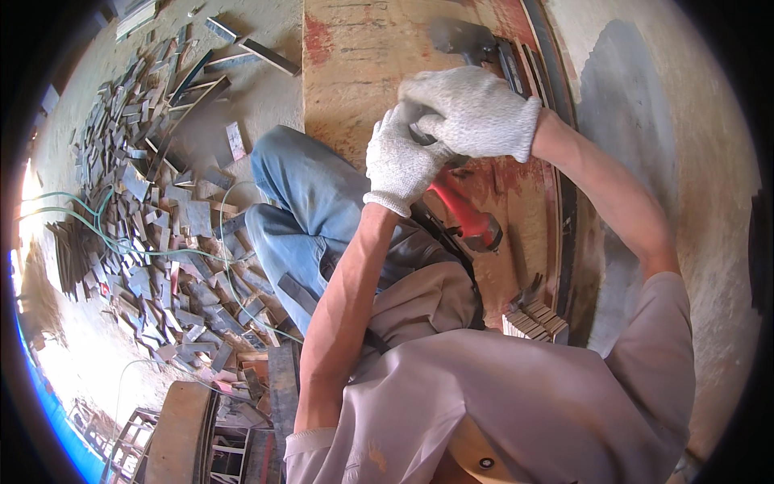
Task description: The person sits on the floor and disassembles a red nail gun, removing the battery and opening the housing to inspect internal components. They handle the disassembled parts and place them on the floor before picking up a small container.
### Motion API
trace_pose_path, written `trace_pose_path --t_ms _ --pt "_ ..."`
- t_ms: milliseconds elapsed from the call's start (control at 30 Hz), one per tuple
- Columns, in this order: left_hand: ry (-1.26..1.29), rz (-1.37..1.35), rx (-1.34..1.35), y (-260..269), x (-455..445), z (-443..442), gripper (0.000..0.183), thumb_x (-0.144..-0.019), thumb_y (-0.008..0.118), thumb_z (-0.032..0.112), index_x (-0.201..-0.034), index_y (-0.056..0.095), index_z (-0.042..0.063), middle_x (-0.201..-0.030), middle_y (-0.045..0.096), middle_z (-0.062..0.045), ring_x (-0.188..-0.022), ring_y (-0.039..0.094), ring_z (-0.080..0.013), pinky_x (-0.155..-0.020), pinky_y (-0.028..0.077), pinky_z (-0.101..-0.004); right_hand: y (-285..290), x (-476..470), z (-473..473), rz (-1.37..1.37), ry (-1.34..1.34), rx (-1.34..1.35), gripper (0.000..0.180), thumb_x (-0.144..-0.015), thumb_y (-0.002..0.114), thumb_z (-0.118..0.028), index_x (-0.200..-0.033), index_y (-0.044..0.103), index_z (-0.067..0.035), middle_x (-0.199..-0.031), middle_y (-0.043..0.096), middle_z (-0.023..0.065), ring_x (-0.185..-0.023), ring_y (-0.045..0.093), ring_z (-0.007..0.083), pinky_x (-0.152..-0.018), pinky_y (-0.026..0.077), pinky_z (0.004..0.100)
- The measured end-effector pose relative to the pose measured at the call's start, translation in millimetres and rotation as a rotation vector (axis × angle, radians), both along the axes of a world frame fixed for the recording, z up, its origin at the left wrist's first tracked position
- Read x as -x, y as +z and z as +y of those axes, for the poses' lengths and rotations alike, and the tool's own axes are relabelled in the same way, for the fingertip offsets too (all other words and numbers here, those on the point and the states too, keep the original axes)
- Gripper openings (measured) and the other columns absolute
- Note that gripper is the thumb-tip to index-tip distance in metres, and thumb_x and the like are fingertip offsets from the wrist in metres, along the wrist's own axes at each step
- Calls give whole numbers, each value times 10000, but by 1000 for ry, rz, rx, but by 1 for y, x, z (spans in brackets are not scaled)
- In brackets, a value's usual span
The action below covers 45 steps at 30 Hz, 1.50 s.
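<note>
My left hand (402, 157) and my right hand (474, 112), both in white knitted gloves, meet above a plywood board (344, 78). Their fingers close around a small dark object (421, 130), mostly hidden between them; its kind cannot be told. Just below the hands lies a red and black tool (468, 212), perhaps a nail gun or drill, partly covered by my left hand. Beyond my right hand a dark, blurred tool head (462, 37) rests on the board.
Many offcuts of faced plywood (181, 266) are heaped on the floor at the left, with a thin green hose (157, 251) across them. Stacked wood strips (532, 323) and a claw hammer head (533, 290) stand near my right side. A concrete wall (683, 151) rises at the right.
</note>
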<state>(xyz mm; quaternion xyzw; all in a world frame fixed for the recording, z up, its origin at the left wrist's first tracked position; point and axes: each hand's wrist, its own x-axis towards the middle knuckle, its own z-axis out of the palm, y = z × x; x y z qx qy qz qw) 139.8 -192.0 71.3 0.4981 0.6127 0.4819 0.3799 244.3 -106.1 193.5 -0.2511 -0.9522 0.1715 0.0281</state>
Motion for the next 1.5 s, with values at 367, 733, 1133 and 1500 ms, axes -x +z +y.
trace_pose_path --t_ms 367,733,1133,1500 --pt "-52 0 61 3 2 0 640 -714 883 445 -1199 673 85 -1150 684 -172 -1102 637 -392 -977 512 -478 10 -2 -2 -142 -113 58 290 -979 652 -325 -945 704 -42 -843 715 202 -820 717 372 -768 541 481" --pt "-80 -35 67 -3 6 -1 684 -702 886 461 -1236 664 97 -1185 681 -166 -1141 634 -383 -1003 511 -479 16 3 -13 -260 -239 36 272 -976 661 -296 -927 695 -30 -862 704 205 -881 706 391 -806 529 492" --pt "-78 11 122 -6 9 0 677 -716 869 464 -1239 666 86 -1163 688 -167 -1131 636 -393 -1005 506 -487 1 5 -11 -361 -66 -103 196 -972 652 -254 -1024 676 -67 -907 721 171 -874 711 375 -780 531 492" --pt "-76 -3 86 -3 9 -1 682 -717 869 479 -1244 666 98 -1174 690 -168 -1136 637 -399 -1001 510 -481 10 5 -16 -303 -228 47 267 -984 647 -293 -968 691 -30 -863 718 214 -885 721 388 -818 532 480"
